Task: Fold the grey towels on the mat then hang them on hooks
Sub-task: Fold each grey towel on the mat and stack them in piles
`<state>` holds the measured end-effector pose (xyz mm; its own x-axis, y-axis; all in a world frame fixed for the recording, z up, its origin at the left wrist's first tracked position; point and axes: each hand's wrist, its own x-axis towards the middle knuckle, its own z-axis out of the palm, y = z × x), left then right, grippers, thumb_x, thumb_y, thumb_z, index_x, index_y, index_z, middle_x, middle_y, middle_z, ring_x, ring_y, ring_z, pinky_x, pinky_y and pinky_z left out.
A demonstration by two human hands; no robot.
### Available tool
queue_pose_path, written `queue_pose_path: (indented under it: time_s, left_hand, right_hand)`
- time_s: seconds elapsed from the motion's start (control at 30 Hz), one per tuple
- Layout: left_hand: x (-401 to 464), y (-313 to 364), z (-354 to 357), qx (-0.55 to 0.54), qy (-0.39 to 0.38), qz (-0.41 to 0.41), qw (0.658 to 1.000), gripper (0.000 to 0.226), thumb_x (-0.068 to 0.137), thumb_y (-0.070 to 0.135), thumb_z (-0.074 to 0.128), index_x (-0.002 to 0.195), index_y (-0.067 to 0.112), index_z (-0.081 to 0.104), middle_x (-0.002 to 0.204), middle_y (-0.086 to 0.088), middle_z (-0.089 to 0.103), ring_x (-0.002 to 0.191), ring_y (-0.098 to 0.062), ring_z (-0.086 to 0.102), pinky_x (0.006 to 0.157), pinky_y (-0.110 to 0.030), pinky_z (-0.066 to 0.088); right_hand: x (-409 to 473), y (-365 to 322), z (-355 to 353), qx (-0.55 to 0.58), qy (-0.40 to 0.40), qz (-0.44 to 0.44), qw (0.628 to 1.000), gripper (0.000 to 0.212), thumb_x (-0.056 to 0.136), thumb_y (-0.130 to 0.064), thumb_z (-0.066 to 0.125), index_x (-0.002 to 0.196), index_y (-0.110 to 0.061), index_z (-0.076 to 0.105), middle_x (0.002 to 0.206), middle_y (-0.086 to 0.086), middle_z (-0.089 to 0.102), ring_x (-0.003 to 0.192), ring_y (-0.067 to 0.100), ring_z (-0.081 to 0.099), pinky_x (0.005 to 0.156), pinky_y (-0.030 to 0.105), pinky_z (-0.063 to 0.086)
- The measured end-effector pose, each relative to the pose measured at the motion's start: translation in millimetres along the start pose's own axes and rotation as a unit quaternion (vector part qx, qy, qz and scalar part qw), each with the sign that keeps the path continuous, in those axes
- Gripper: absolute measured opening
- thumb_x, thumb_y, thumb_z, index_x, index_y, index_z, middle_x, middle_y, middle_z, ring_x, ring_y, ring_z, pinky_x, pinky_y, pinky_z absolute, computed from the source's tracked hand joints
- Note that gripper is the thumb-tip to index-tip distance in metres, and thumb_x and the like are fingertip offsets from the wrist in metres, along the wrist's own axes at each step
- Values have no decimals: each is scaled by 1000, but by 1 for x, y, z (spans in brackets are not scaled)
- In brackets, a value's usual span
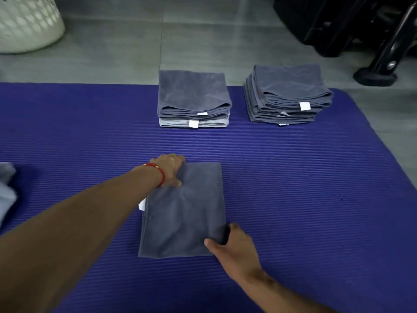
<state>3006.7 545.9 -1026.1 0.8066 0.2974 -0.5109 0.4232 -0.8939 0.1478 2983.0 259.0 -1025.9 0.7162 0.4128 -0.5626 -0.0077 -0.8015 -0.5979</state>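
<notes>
We are folding a soft grey cloth towel that lies flat in the middle of the ribbed purple foam mat. Our left hand pinches the towel's far left corner. Our right hand pinches its near right corner. Past the towel, at the mat's far edge, sit two neat piles of folded grey towels. We think one more fold comes next, so we must lift one side and lay it over evenly. No hooks show here.
</notes>
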Motion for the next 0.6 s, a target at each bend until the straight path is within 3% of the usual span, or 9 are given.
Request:
queue_pose_path:
  time_s: [0.07, 0.17, 0.27, 0.3, 0.4, 0.47, 0.53, 0.6]
  left_hand:
    - [2, 0, -5, 1, -16, 6, 1000, 66, 78, 38, 80, 134, 19, 50, 136, -7, 53, 123, -29, 53, 103, -42, 45]
    - [-2, 0, -15, -21, -38, -2, 999, 52, 79, 37, 80, 123, 18, 59, 126, -5, 54, 117, -25, 55, 96, -34, 48]
    - [-22, -11, -33, -185, -71, -37, 979, 36, 75, 35, 84, 106, 22, 69, 112, 2, 70, 101, -19, 67, 92, -38, 56]
    - [-33, -15, -36, -286, -101, -42, 952, 35, 78, 32, 85, 108, 21, 71, 111, 1, 74, 101, -19, 70, 94, -39, 57]
    - [-70, -15, -21, -550, -179, -37, 815, 44, 86, 23, 80, 126, 11, 65, 121, -5, 73, 114, -23, 69, 106, -42, 50]
    - [-86, -9, 6, -605, -192, -60, 771, 49, 87, 26, 79, 130, 10, 62, 124, -7, 71, 117, -24, 67, 108, -47, 48]
    - [-98, -1, 31, -612, -202, -94, 759, 44, 90, 30, 75, 128, 11, 64, 122, -6, 73, 114, -23, 69, 105, -49, 50]
    - [-105, 4, 45, -618, -168, -114, 759, 40, 94, 33, 71, 128, 15, 64, 118, -2, 74, 111, -20, 70, 102, -48, 53]
  right_hand:
    - [3, -8, -5, 69, -41, 34, 996, 26, 78, -37, 78, 95, -20, 69, 89, -7, 75, 81, 6, 70, 71, 27, 59]
    - [8, -11, -17, 138, -56, 39, 988, 17, 79, -26, 75, 93, -15, 72, 86, -1, 77, 81, 16, 73, 75, 34, 59]
    - [17, -11, -41, 287, -44, 32, 956, 19, 85, -12, 70, 103, -7, 70, 97, 11, 78, 92, 25, 75, 81, 39, 63]
    - [24, -12, -54, 332, -8, 34, 943, 20, 86, -10, 71, 105, -4, 69, 99, 15, 77, 91, 26, 75, 79, 39, 63]
    - [44, -11, -94, 395, 49, 29, 917, 22, 93, -25, 73, 106, -7, 69, 100, 8, 78, 92, 22, 75, 79, 41, 61]
    - [51, -5, -104, 360, -12, 38, 932, 28, 95, -38, 69, 106, -12, 71, 102, 1, 79, 96, 19, 75, 84, 44, 61]
    - [50, 4, -92, 271, -61, 55, 959, 24, 96, -35, 69, 108, -14, 72, 103, 0, 78, 94, 17, 75, 87, 47, 61]
    - [48, 15, -72, 159, -23, 49, 986, 19, 93, -31, 72, 107, -18, 70, 100, -2, 78, 90, 15, 74, 87, 44, 61]
